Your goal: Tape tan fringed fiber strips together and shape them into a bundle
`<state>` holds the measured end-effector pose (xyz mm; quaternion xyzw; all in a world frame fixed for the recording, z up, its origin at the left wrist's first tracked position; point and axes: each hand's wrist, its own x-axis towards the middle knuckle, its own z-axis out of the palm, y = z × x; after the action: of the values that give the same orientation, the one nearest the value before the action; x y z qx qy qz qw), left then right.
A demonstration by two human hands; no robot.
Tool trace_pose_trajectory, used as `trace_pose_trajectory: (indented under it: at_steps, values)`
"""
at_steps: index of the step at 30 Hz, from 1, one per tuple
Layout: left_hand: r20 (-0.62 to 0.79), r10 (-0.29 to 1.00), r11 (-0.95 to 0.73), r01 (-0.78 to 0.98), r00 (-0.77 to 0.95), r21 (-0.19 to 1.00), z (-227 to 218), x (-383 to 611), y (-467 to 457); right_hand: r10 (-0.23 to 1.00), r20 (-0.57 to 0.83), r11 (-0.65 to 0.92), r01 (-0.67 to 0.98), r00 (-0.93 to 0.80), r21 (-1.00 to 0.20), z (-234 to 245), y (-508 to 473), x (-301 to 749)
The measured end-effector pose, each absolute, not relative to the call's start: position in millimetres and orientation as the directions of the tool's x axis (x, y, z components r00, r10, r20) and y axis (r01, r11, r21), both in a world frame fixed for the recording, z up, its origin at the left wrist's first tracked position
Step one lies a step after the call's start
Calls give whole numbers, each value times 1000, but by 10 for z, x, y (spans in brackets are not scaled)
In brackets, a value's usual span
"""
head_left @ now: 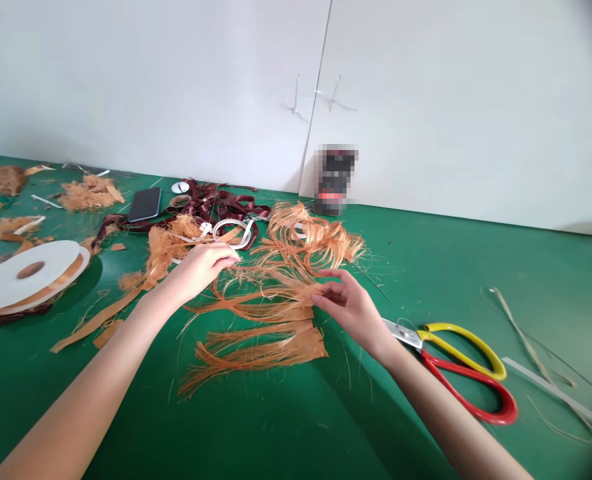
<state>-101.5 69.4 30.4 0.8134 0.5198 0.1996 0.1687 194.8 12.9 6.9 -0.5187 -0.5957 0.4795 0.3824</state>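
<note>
Frayed orange ribbon (302,292): I pinched it in my right hand (351,308); my left hand (203,268) curled nearly closed, hold unclear. Maroon ribbon (214,208) lay near the back edge of the counter (441,267).

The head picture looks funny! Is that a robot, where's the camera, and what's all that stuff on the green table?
No robot here: those are a person's two bare hands. The camera is worn on the head and looks forward and down. The right hand pinches the edge of a frayed orange strip. The left hand is by the loose threads; I can't tell if it grips any. On the green table there are also a spool and a phone on the left, dark ribbon toward the back, and scissors with red and yellow handles by the right arm. A blurred-out thing stands near the white wall.
</note>
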Motion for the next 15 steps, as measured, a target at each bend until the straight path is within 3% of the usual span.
trace_pose_trajectory:
  at_steps: [3, 8, 15]
  values:
    - [122, 917, -385, 767, 379, 513, 301, -1019, 678, 962, -209, -185, 141, -178, -973, 126, 78, 2108]
    - [70, 914, -374, 762, 401, 529, 261, -1011, 663, 895, -419, -390, 185, -152, -902, 206, 3, 2319]
    - [97, 927, -369, 837, 362, 404, 284, -1031, 655, 862, -500, -474, 221, -82, -852, 204, -16, 2441]
